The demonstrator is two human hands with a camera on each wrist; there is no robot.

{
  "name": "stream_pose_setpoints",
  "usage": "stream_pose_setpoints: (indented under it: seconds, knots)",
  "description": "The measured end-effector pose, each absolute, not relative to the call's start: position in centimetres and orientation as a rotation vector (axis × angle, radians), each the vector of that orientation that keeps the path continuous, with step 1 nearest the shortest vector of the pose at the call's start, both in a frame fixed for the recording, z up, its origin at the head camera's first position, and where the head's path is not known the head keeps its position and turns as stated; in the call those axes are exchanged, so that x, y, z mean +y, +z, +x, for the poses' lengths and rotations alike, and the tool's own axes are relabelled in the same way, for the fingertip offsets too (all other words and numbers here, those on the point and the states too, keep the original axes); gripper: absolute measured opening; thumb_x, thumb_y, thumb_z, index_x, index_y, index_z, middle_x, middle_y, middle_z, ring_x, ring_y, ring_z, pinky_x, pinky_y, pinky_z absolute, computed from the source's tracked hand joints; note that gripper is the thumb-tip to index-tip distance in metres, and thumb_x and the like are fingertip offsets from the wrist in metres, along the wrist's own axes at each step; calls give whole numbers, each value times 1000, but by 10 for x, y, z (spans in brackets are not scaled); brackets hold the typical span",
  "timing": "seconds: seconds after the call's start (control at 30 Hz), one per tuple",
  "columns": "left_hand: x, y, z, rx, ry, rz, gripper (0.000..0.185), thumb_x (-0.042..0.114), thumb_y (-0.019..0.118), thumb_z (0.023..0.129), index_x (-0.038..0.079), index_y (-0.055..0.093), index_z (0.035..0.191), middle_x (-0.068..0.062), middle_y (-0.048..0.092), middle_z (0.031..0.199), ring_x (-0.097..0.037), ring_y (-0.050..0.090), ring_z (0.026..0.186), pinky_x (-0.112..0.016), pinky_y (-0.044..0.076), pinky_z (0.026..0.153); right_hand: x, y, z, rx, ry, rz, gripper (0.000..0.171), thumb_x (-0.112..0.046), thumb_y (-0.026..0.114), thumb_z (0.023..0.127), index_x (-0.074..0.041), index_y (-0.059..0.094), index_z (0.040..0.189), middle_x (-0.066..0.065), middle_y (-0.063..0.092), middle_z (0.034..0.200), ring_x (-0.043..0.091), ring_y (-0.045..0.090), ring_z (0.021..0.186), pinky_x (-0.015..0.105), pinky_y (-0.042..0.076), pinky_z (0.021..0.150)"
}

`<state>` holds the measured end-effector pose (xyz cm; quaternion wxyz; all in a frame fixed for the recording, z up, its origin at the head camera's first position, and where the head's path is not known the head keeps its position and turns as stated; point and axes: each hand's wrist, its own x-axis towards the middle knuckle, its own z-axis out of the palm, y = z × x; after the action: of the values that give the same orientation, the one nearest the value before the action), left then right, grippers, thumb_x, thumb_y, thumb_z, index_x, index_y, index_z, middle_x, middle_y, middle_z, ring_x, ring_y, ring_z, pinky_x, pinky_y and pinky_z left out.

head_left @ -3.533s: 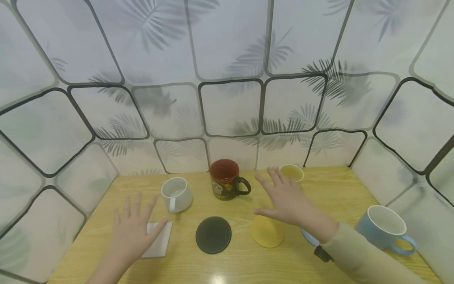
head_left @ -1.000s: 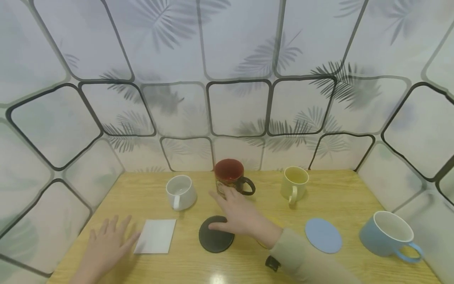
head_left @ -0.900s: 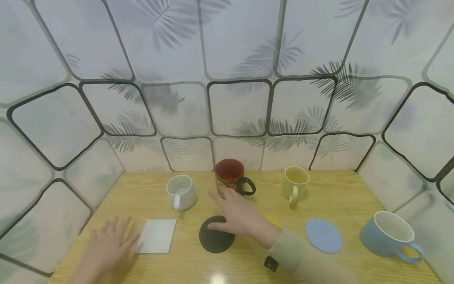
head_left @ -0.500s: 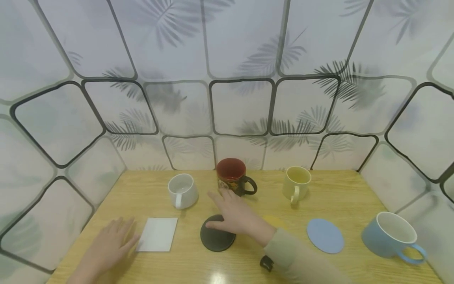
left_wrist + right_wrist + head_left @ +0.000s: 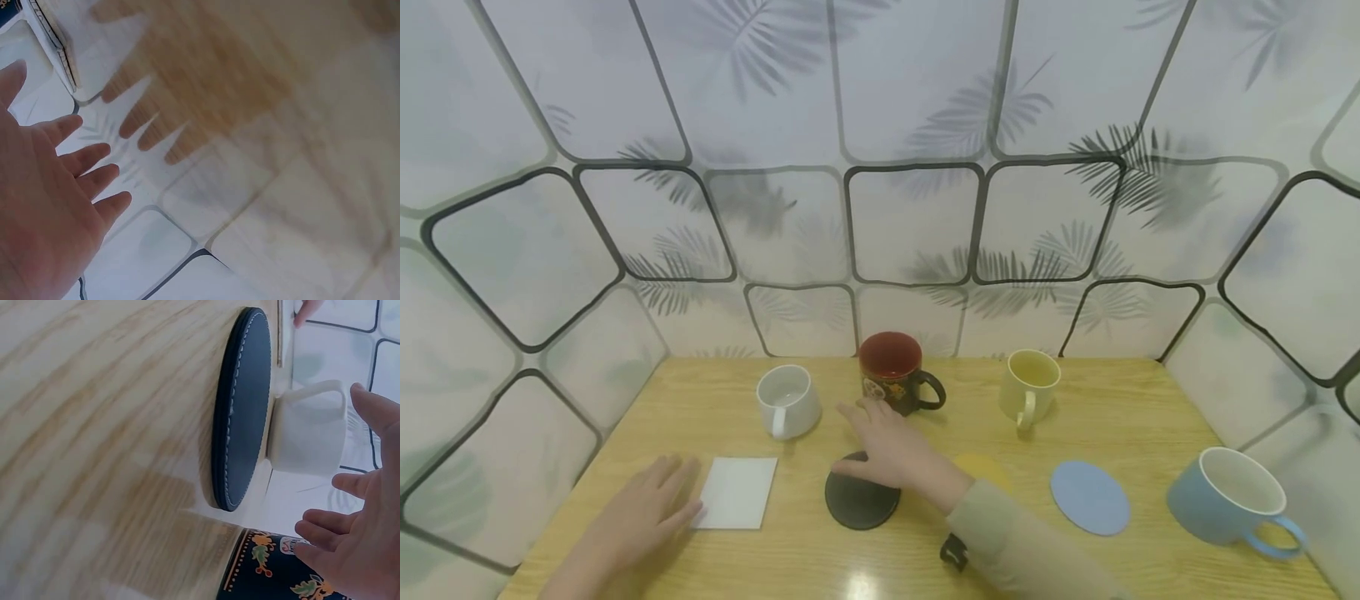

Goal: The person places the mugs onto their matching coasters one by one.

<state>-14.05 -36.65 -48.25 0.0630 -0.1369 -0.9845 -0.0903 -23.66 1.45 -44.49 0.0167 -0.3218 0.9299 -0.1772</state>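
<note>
My right hand hovers open with fingers spread above the far edge of a black round coaster. Its fingertips reach the side of a dark mug with a red inside. In the right wrist view the straight fingers lie against the patterned dark mug, with the black coaster and a white mug beyond. My left hand lies flat and open on the table, fingertips at the left edge of a white square coaster. The left wrist view shows its straight fingers.
A white mug stands back left and a pale yellow mug back right. A yellow coaster shows partly behind my right forearm. A blue coaster and a blue mug sit at the right. Patterned panels wall in the wooden table.
My right hand has moved left from the yellow mug to above the black coaster, by the dark mug. In the last second it barely shifted; my left hand slid up to the white coaster.
</note>
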Motion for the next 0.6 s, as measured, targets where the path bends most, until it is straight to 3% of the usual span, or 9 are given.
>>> stream_pose_setpoints:
  seconds: [0.33, 0.6]
  knots:
    - [-368, -485, -144, -2956, -252, -526, 78, 43, 81, 88, -3, 58, 147, -37, 57, 145, -61, 53, 133, -74, 46, 108, 2, -455, -243, 2883, -538, -968, 85, -63, 68, 96, -18, 42, 163, 13, 53, 157, 29, 52, 145, 49, 51, 117]
    - [-364, -482, -145, -2972, -237, -550, 81, 45, 81, 85, -2, 57, 147, -37, 56, 145, -62, 53, 134, -75, 47, 107, -14, -457, -244, 2858, -561, -964, 84, -64, 66, 97, -17, 43, 162, 13, 54, 156, 28, 54, 143, 48, 54, 114]
